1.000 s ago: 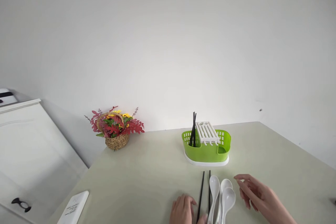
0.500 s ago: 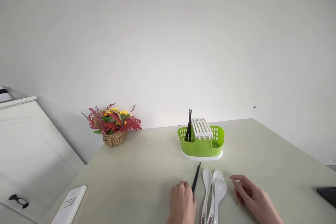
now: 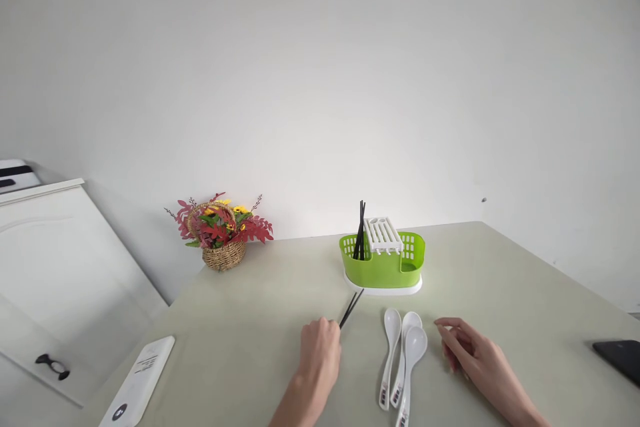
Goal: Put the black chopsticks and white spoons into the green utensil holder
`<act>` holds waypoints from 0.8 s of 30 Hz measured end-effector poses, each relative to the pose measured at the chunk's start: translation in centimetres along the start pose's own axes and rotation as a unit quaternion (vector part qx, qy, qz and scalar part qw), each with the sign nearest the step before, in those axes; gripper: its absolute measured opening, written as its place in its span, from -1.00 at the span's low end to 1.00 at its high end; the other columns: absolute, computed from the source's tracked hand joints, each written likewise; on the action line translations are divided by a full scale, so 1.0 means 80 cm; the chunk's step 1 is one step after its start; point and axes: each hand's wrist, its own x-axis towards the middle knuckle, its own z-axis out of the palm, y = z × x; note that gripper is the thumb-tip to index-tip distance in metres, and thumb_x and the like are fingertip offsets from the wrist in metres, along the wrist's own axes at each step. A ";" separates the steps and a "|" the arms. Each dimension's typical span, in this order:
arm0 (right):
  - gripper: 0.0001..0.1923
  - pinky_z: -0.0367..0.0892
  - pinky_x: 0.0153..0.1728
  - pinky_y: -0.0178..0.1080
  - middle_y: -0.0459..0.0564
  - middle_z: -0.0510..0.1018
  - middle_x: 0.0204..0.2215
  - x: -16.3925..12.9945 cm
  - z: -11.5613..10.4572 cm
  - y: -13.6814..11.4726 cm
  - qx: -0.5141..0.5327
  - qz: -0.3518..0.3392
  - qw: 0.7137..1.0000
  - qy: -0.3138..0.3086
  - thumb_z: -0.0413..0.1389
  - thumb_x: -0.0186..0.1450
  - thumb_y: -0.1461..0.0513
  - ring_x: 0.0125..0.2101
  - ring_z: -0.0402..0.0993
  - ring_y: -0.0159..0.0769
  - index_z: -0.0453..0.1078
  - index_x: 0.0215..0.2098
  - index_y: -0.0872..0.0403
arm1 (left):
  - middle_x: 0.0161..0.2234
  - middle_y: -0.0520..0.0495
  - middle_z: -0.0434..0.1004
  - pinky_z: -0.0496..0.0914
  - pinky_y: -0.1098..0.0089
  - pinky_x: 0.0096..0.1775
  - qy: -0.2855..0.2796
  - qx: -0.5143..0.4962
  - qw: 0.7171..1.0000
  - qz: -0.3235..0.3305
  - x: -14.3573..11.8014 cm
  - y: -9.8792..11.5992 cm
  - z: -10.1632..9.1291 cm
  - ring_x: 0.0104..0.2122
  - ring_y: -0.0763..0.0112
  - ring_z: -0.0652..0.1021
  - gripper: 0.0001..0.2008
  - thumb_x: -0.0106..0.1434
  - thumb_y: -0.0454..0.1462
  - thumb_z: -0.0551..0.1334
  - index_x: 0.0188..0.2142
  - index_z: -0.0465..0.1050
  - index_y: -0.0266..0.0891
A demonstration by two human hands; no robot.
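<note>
My left hand (image 3: 320, 355) is closed around a pair of black chopsticks (image 3: 351, 309), whose thin tips stick out toward the green basket. Three white spoons (image 3: 409, 350) lie together on the table between my hands, bowls pointing away from me and handles with printed marks toward me. Just right of them rests my right hand (image 3: 473, 357), fingers loosely curled and apart, holding nothing. Behind the spoons stands a green utensil basket (image 3: 375, 273) with a white slotted rack (image 3: 384, 235) on top. Several black chopsticks (image 3: 360, 230) stand upright in its left compartment.
A wicker basket of artificial flowers (image 3: 223, 255) sits at the back left. At the front left lies a white flat device (image 3: 143, 377), with a black phone (image 3: 620, 355) at the right edge. A white cabinet (image 3: 65, 280) stands left of the table (image 3: 240, 347).
My left hand has moved left, away from the spoons, carrying the chopsticks, and their tips now spread slightly. The right hand stays beside the spoons. The view has shifted slightly.
</note>
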 end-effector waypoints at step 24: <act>-0.71 0.34 -0.37 -0.31 -0.13 0.50 -0.36 0.010 0.026 -0.277 -0.092 -0.260 0.939 -0.207 0.03 0.44 -0.01 -0.37 0.40 -0.38 0.43 -0.27 -0.04 | -0.26 -0.05 0.74 0.57 0.44 -0.12 0.106 -0.494 0.852 0.134 -0.048 0.015 0.022 -0.26 0.30 0.71 -0.79 0.39 -0.12 0.23 -0.21 0.57 -0.16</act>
